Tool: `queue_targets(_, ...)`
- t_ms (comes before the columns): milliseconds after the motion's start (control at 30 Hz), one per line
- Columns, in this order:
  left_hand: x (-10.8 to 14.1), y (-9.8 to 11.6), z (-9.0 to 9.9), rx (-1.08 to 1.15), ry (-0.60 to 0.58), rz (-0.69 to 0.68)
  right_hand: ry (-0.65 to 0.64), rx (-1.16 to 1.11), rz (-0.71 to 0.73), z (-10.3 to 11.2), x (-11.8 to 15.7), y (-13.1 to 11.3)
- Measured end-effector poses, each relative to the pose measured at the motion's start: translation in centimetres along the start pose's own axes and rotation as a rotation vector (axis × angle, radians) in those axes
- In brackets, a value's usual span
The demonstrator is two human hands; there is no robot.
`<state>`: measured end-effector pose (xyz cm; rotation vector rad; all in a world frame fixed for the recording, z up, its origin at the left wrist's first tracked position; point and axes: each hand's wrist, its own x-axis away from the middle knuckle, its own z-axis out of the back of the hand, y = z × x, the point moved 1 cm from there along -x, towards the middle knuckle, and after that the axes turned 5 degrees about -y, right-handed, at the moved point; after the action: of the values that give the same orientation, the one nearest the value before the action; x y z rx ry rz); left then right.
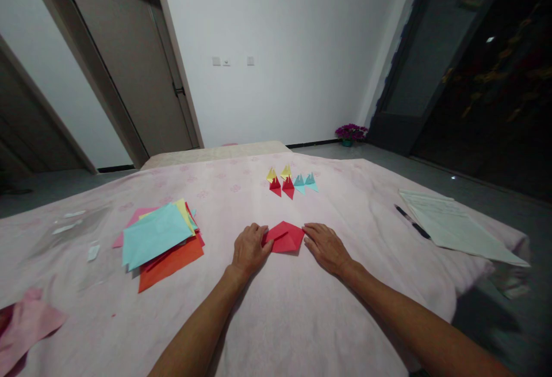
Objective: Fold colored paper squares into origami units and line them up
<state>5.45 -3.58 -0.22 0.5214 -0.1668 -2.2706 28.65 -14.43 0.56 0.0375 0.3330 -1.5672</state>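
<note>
A partly folded piece of red origami paper point(287, 241) lies on the cloth in front of me, with a flap and creases across its upper face. My left hand point(250, 248) is closed on its left end, thumb along the lower side and fingers above. At the opposite corner, my right hand point(326, 248) pinches the paper's edge between bent fingers and thumb. Beyond the hands stand several small folded paper figures: yellow ones point(286, 171), red ones point(288, 185) and light blue ones point(310, 181), grouped close together.
A stack of coloured paper sheets point(157, 233) lies to the left, near clear plastic wrappers point(69, 229). Pink fabric point(32, 325) is at the lower left. On the right are a black pen point(413, 222) and a paper pad point(457, 224). A pink cloth point(345, 319) covers the table.
</note>
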Motion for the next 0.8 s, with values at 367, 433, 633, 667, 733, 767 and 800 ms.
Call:
queue_targets(367, 0.1, 0.1, -0.1, 0.124, 0.044, 0.077, 0.018, -0.041, 0.013, 0.1, 0.1, 0.1)
queue_targets(433, 0.0, -0.2, -0.1, 0.207, 0.063, 0.156, 0.022, -0.045, 0.017, 0.1, 0.1, 0.1)
queue_targets(633, -0.1, -0.4, 0.5, 0.514, 0.197, 0.39, 0.014, -0.117, 0.057, 0.2, 0.4, 0.3)
queue_targets(667, 0.0, -0.2, 0.7, 0.549, 0.207, 0.415, 0.022, -0.18, 0.058, 0.2, 0.3, 0.3)
queue_targets(733, 0.1, 0.3, 0.9, 0.602, 0.218, 0.449, 0.047, -0.387, 0.011, 0.2, 0.0, 0.4)
queue_targets(767, 0.3, 0.6, 1.0, 0.622, 0.223, 0.459, 0.062, -0.533, -0.049, 0.3, -0.2, 0.3)
queue_targets(800, 0.4, 1.0, 1.1, 0.634, 0.231, 0.466, 0.072, -0.7, -0.134, 0.3, -0.5, 0.2)
